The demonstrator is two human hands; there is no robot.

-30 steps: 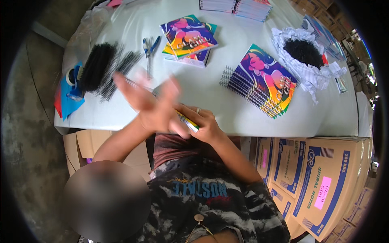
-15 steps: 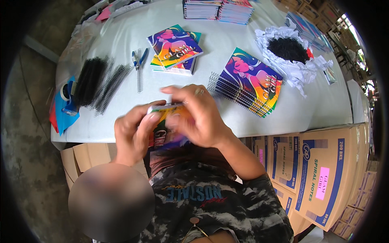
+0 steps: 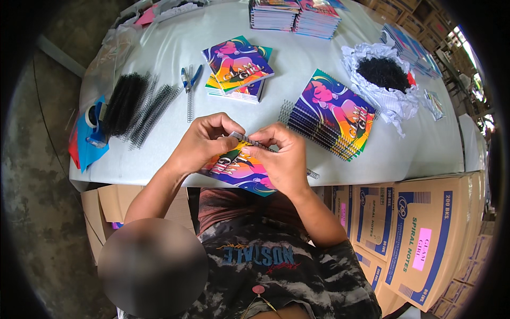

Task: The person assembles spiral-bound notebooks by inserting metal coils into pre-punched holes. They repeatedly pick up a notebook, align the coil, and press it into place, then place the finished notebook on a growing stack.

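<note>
A notebook point(image 3: 245, 174) with a colourful illustrated cover is upside down to me at the table's near edge, its hole-punched edge facing away. My left hand point(image 3: 201, 146) pinches that edge near its left corner. Fingers of my right hand point(image 3: 287, 159) close around a dark spiral binding coil point(image 3: 313, 174) along the same edge. The coil's free end sticks out to the right, beyond my hand. How many holes it passes through is hidden by my fingers. To the right lies a fanned stack of coil-bound notebooks point(image 3: 332, 114); farther off is another pile of notebooks point(image 3: 237, 64).
Bundles of black coils point(image 3: 127, 106) lie at left beside a blue tape dispenser point(image 3: 95, 127). Blue-handled pliers point(image 3: 191, 80) rest on a single coil. Crumpled paper point(image 3: 348, 61) holds a black tangle point(image 3: 380, 73). Tall notebook stacks point(image 3: 272, 20) stand at the back; cardboard boxes point(image 3: 430, 234) are below right.
My right hand has come down from above the notebook to its punched edge, where a coil now shows. The notebook has been lowered flatter, and my left hand has shifted its grip to the corner.
</note>
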